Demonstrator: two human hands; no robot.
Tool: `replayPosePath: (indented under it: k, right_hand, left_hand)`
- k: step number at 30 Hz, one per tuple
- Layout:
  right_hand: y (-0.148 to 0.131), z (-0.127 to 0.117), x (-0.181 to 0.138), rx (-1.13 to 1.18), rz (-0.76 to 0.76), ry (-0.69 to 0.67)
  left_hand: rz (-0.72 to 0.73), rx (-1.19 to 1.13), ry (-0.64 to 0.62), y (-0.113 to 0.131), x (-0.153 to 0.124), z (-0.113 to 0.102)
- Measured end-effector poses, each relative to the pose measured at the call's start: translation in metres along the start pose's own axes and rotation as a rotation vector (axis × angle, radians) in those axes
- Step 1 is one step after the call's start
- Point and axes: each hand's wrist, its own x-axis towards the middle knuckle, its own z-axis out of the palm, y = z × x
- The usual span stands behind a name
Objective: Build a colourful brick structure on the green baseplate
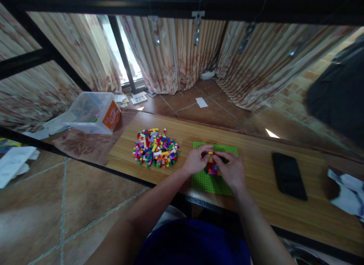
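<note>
A green studded baseplate (210,184) lies on the wooden table in front of me. On it stands a small build of coloured toy bricks (212,168), with red, yellow, blue and purple pieces showing. My left hand (196,159) closes in on the build from the left, thumb and fingers bent at its upper part. From the right, my right hand (231,167) has its fingers pressed at the top of the same build. Both hands partly cover the bricks, so any single piece between the fingertips is hidden.
A pile of loose bricks (156,148) in many colours lies left of the baseplate. A black phone (289,175) rests on the table (256,174) to the right, with crumpled white paper (348,193) beyond it. A clear plastic box (88,111) stands past the table's left end.
</note>
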Motion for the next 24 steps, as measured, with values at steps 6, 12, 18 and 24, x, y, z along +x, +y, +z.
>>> replayPosePath:
  k: [6, 12, 18, 24]
  right_hand:
    - [0.006, 0.0033, -0.0019, -0.017, 0.001, 0.023]
    - [0.0021, 0.0038, -0.0035, -0.054, -0.035, 0.052]
    - [0.0, 0.0042, -0.0045, -0.028, -0.05, 0.063]
    - [0.0029, 0.0079, -0.0058, -0.03, -0.071, 0.089]
  left_hand:
    - [-0.007, -0.047, 0.003, -0.0007, -0.001, 0.0009]
    - [-0.023, -0.049, -0.003, 0.001, -0.002, 0.0012]
    - [-0.003, -0.03, 0.023, 0.002, -0.0028, 0.0013]
    - [-0.014, -0.022, 0.011, 0.0, -0.003, 0.0018]
